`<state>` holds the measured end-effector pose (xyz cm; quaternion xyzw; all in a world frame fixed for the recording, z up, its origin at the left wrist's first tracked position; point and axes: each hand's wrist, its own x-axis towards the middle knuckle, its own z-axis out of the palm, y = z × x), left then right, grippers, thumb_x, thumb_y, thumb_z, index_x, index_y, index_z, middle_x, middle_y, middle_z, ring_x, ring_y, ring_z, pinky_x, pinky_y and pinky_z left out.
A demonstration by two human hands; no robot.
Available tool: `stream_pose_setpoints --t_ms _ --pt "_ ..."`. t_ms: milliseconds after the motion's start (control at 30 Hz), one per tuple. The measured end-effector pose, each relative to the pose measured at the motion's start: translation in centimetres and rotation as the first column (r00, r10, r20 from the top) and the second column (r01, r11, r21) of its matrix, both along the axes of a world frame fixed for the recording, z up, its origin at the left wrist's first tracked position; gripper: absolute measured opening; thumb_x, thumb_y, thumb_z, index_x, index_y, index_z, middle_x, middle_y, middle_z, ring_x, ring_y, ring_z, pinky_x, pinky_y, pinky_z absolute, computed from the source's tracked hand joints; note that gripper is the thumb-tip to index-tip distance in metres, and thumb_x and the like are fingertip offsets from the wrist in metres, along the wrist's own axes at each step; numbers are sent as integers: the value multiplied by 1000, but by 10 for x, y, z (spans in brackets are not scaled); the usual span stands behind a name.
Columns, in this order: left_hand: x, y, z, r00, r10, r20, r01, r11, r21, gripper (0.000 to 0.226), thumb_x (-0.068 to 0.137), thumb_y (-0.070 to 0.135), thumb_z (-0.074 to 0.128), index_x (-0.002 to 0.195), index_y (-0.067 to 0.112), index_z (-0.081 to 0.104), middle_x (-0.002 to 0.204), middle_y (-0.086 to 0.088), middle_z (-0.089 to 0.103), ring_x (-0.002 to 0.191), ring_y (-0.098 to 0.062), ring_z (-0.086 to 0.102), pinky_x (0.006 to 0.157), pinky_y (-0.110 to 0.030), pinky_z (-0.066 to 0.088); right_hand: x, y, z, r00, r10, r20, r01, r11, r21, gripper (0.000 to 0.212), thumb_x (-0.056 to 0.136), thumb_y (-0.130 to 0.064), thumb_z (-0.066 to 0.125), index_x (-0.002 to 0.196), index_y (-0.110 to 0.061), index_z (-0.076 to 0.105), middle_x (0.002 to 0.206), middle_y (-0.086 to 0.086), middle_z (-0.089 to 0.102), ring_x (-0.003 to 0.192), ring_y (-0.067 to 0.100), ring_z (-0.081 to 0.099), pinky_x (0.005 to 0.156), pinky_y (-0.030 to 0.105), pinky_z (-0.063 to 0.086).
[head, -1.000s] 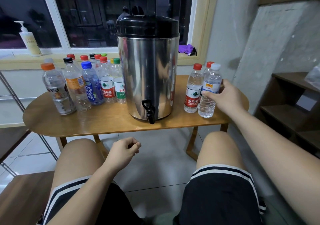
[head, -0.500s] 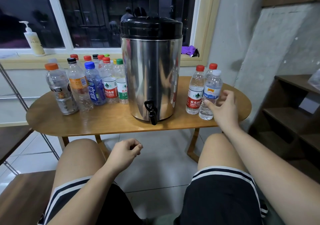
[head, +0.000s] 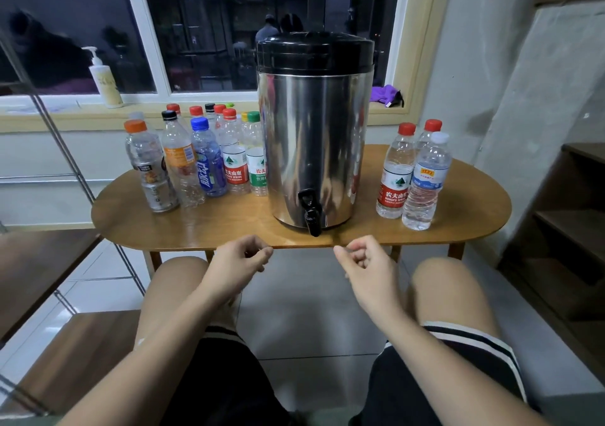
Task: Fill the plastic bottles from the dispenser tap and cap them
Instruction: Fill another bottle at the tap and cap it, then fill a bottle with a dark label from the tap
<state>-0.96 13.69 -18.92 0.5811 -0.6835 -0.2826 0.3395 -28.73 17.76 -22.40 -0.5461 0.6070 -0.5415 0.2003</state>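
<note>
Left grip (head: 239, 262), right grip (head: 363, 265) empty; white-capped bottle (head: 424, 183) holds water.

The dispenser (head: 314, 137) is seen to be polished metal, mirror-bright and carrying smeared reflections; its lid (head: 314, 54) and tap (head: 311, 211) are made of black plastic with a dull sheen. It is borne by a table (head: 229, 227) of varnished wood, smooth and glossy. Left of the dispenser, clear plastic bottles (head: 209, 163) are capped in coloured plastic and wrapped in shiny printed labels; right of it, three further bottles (head: 394, 176) are finished alike. Behind the dispenser to its right, a purple bundle (head: 386, 95) is taken for cloth, though it is too small to be sure. The grey wall (head: 540, 98) right of the dispenser is left rough and matt.
</note>
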Motion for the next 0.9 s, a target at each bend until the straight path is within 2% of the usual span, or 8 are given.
stream_pose_setpoints --t_ms 200,300,433,533,600,667,733,900 --pt "66 -36 33 971 236 -31 -237 966 -102 17 97 37 81 92 23 73 85 5 79 79 -12 77 73 -34 62 14 3 -38 983 157 -98 -142 980 142 31 89 -65 75 97 -37 62 72 -6 69 69 14 69 69 46 59" --pt "104 -58 43 897 424 -124 -436 894 -105 24 89 40 86 96 22 71 87 5 78 82 -18 77 74 -40 62 15 2 -40 973 190 -131 -165 969 183 31 90 -64 76 98 -37 63 74 -6 69 70 13 69 70 44 59" --pt "134 -78 57 768 595 -237 -628 773 -96 51 71 57 88 99 18 71 92 1 76 89 -24 74 77 -43 60 15 4 -39 972 204 -113 -180 964 194 27 92 -57 79 97 -34 64 72 -4 69 69 15 69 69 41 57" --pt "140 -88 70 689 663 -291 -706 706 -63 53 78 40 92 108 15 56 106 -6 67 97 -28 67 79 -40 51 17 5 -38 971 205 -120 -179 964 195 26 93 -54 80 97 -33 65 71 -3 68 68 15 69 69 42 59" --pt "151 -101 73 655 696 -295 -735 678 -33 82 70 48 95 130 17 48 125 -8 65 113 -32 68 88 -45 56 17 6 -37 971 204 -124 -176 963 205 26 93 -54 80 97 -33 65 71 -4 68 67 15 69 69 41 59" --pt "164 -117 71 663 702 -259 -728 686 -3 98 68 54 96 143 23 42 137 -8 65 120 -33 68 94 -49 60 18 6 -36 971 204 -129 -174 961 214 25 93 -54 79 97 -34 65 70 -4 69 67 14 69 70 41 58" --pt "162 -120 75 684 692 -229 -706 708 30 96 77 49 95 149 24 38 138 -9 67 120 -34 68 90 -48 61 19 6 -35 970 209 -128 -177 958 225 26 93 -55 79 98 -34 65 70 -5 69 68 14 69 70 41 59" --pt "158 -125 76 717 665 -209 -680 734 1 79 86 47 89 146 24 42 131 -7 70 115 -32 69 85 -47 61 17 8 -34 967 219 -128 -186 955 232 26 94 -56 77 99 -34 64 71 -5 70 69 13 69 68 37 58"
